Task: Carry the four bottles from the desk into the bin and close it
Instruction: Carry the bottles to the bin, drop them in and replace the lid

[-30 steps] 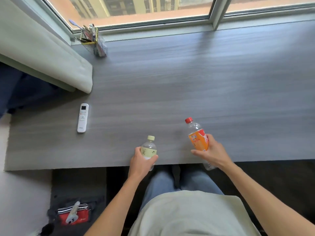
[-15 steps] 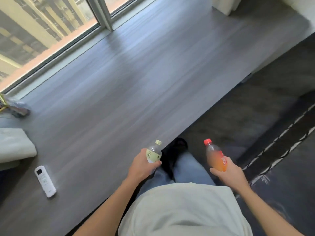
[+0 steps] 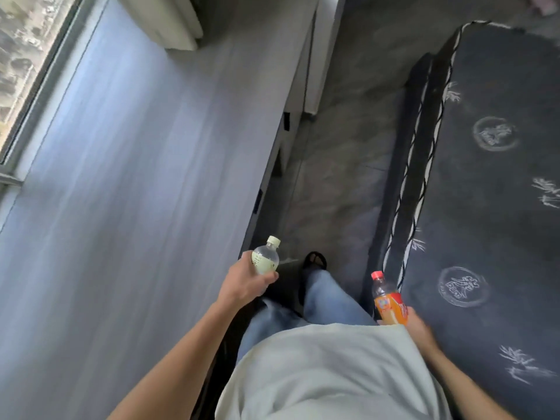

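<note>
My left hand [image 3: 245, 281] grips a small clear bottle with a pale yellow cap and label [image 3: 266, 257], held over the desk's right edge. My right hand [image 3: 419, 328] grips an orange-labelled bottle with a red cap [image 3: 388, 301], held upright beside my hip, over the floor near the dark bed. The grey wooden desk [image 3: 121, 207] fills the left side. No bin and no other bottles are in sight.
A narrow strip of dark grey floor [image 3: 336, 165] runs ahead between the desk and a dark patterned bed [image 3: 491, 183] on the right. A window [image 3: 27, 56] lines the desk's far left. A pale cushion [image 3: 169, 22] lies at the desk's far end. My foot [image 3: 315, 262] is on the floor.
I have turned to the right, away from the desk. Both bottles have come off the desk and travel with my hands. The remote and pen holder have left the view.
</note>
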`<action>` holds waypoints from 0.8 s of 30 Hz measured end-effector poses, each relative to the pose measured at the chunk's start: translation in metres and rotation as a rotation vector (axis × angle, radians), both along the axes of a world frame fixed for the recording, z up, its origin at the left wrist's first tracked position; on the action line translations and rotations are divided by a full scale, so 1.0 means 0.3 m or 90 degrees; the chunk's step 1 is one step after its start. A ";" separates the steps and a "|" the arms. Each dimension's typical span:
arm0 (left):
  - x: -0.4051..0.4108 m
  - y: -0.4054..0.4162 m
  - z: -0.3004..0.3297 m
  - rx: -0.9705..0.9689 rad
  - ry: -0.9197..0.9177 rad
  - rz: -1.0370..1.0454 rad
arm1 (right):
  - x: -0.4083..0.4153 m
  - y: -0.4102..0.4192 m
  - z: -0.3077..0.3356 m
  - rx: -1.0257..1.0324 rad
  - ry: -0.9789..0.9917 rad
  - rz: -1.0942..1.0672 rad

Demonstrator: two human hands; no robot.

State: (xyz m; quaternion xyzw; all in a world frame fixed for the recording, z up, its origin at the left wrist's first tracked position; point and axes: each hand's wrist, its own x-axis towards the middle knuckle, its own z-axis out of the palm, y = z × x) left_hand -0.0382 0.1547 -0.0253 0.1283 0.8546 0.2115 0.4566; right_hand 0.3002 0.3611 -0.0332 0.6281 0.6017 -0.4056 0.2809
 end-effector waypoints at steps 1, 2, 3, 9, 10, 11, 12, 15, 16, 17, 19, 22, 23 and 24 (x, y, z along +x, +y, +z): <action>-0.006 0.034 -0.001 -0.005 -0.003 -0.008 | 0.000 0.036 -0.010 -0.005 0.012 -0.027; -0.013 0.063 0.000 -0.014 -0.003 -0.013 | -0.007 0.074 -0.018 -0.005 0.022 -0.053; -0.021 0.087 0.001 -0.025 -0.003 -0.015 | -0.021 0.115 -0.026 -0.001 0.028 -0.072; -0.087 0.176 -0.021 -0.114 -0.019 -0.048 | -0.174 0.389 -0.028 0.042 0.082 -0.088; -0.102 0.192 -0.027 -0.128 -0.018 -0.053 | -0.206 0.440 -0.026 0.050 0.092 -0.089; -0.120 0.209 -0.033 -0.139 -0.017 -0.057 | -0.237 0.488 -0.023 0.055 0.101 -0.092; -0.139 0.230 -0.041 -0.146 -0.018 -0.060 | -0.268 0.535 -0.019 0.059 0.110 -0.093; -0.208 0.321 -0.062 -0.160 -0.028 -0.078 | -0.357 0.675 -0.012 0.075 0.134 -0.093; -0.233 0.361 -0.070 -0.160 -0.033 -0.082 | -0.386 0.720 -0.008 0.078 0.134 -0.094; -0.259 0.405 -0.077 -0.160 -0.035 -0.086 | -0.408 0.761 -0.005 0.080 0.135 -0.093; -0.321 0.511 -0.087 -0.166 -0.033 -0.104 | -0.450 0.836 0.003 0.083 0.135 -0.100; -0.410 0.712 -0.092 -0.160 -0.032 -0.135 | -0.488 0.925 0.017 0.077 0.118 -0.113; -0.436 0.789 -0.091 -0.154 -0.027 -0.143 | -0.495 0.945 0.012 0.078 0.111 -0.119; -0.460 0.869 -0.086 -0.153 -0.016 -0.153 | -0.506 0.965 0.020 0.078 0.097 -0.128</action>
